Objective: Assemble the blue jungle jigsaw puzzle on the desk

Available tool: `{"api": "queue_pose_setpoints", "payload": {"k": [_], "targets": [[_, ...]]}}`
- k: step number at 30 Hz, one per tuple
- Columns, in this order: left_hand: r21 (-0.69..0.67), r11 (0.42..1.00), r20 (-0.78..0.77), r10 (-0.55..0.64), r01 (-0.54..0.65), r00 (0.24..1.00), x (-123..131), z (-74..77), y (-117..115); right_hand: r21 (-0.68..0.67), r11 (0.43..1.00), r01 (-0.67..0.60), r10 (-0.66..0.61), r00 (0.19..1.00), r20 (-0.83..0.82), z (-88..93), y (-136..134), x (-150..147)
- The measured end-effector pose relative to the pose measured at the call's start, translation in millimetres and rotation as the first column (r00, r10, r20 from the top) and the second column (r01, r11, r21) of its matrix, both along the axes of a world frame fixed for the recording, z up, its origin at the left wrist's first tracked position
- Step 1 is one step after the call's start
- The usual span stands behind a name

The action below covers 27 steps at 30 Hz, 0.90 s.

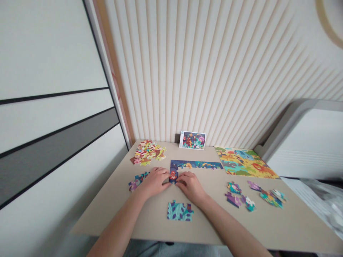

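Both the left hand (157, 181) and the right hand (190, 184) were held low over the table (107, 210), placed to either side of the red-creature piece (173, 175) at the lower left end of an L-shaped run of dark blue puzzle (203, 165). The left fingers were bunched together and curved, with the thumb parted from them; the right fingers were bent inward, their tips set by the piece's right edge. As the fingertips were seen only small, it could not be told whether the piece was pinched or merely touched.

Beside the left hand, a heap of blue and purple pieces (135, 182) was partly covered. Red and yellow pieces (148, 153) were piled at the far left corner. On the near side, a turquoise leaf-patterned block (177, 211) was laid apart from the run. A picture card (192, 140) was stood before the ribbed wall (171, 71). To the right, a bright animal picture (245, 162) was laid flat, and purple and teal pieces (233, 200) were scattered nearer the front.
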State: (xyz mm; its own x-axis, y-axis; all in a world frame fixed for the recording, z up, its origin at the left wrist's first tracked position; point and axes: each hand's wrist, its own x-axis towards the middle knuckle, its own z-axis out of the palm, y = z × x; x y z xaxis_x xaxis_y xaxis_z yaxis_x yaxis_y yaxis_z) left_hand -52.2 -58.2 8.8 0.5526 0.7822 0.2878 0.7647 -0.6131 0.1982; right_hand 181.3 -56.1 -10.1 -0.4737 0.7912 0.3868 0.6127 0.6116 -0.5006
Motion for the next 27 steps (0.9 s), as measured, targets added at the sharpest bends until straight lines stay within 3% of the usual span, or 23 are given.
{"api": "queue_pose_setpoints", "payload": {"k": [14, 21, 27], "targets": [[-0.021, 0.999, 0.049, -0.023, 0.024, 0.999, -1.2, -4.6, 2.0, 0.056, 0.998, -0.019, 0.014, 0.996, 0.087, 3.9, -1.6, 3.1], [-0.022, 0.999, 0.054, -0.039, 0.04, 0.998, -0.9, -3.4, 1.6, 0.02, 0.999, -0.036, 0.036, 0.999, 0.025, 20.4, -6.3, 33.0], [-0.009, 0.999, 0.03, -0.051, 0.052, 0.998, -0.6, -4.2, 2.1, 0.03, 1.0, 0.007, -0.009, 0.998, 0.063, 21.8, -4.9, 49.2]]}}
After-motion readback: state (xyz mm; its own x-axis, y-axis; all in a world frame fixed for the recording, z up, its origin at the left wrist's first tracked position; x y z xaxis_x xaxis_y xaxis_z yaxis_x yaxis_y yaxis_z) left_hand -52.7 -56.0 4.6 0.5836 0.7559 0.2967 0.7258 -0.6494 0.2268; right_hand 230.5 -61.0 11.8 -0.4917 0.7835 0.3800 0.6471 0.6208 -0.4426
